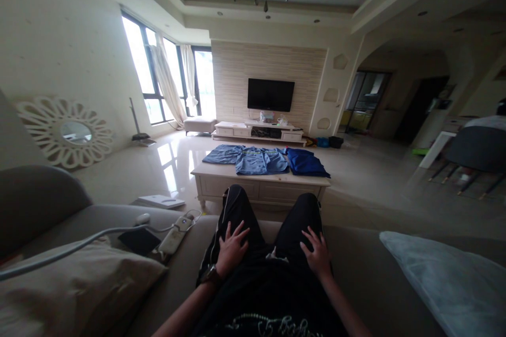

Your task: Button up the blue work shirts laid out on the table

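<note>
My left hand (233, 247) lies flat on my left thigh, fingers spread, with a watch (211, 275) on the wrist. On the other thigh rests my right hand (316, 254), its fingers also apart. Neither hand holds anything; both touch the black trousers (247, 210). Beyond my knees stands a low white coffee table (225, 187). Light blue shirts (261, 161) are spread across its top, and a folded dark blue garment (306, 162) lies at the right end.
A power strip (176, 234) with a cable and a beige cushion (87, 284) are on the sofa at left. To my right is a pale pillow (446, 274). A television (271, 95) hangs above a low cabinet (233, 130). A person sits in a grey chair (476, 147) at far right.
</note>
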Available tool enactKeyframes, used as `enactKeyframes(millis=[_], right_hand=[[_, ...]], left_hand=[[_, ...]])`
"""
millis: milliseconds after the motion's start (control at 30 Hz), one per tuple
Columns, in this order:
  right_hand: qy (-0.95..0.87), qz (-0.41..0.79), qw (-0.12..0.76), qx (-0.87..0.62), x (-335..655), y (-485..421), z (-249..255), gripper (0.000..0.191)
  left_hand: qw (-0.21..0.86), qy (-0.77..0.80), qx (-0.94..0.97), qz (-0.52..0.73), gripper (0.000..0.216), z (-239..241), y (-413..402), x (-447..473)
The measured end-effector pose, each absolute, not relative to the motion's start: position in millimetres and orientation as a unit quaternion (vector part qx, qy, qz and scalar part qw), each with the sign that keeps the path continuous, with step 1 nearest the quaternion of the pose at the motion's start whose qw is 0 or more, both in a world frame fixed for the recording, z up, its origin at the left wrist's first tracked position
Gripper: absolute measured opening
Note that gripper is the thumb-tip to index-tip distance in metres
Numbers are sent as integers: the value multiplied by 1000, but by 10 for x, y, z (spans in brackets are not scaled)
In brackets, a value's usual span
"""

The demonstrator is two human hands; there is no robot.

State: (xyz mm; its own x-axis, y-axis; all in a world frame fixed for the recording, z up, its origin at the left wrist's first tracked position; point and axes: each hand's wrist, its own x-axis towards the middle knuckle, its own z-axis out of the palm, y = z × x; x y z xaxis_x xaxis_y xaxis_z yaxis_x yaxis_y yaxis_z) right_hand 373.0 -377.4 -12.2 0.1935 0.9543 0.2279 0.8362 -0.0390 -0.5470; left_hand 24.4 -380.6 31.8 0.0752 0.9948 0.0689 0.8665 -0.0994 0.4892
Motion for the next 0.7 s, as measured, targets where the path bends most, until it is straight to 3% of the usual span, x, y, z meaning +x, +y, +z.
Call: enactKeyframes(millis=[700], right_hand=[[-629, 86, 278, -721, 3723, -3781, -101, 52]], left_hand=[[165, 655, 713, 189, 52, 291, -3780, 247]])
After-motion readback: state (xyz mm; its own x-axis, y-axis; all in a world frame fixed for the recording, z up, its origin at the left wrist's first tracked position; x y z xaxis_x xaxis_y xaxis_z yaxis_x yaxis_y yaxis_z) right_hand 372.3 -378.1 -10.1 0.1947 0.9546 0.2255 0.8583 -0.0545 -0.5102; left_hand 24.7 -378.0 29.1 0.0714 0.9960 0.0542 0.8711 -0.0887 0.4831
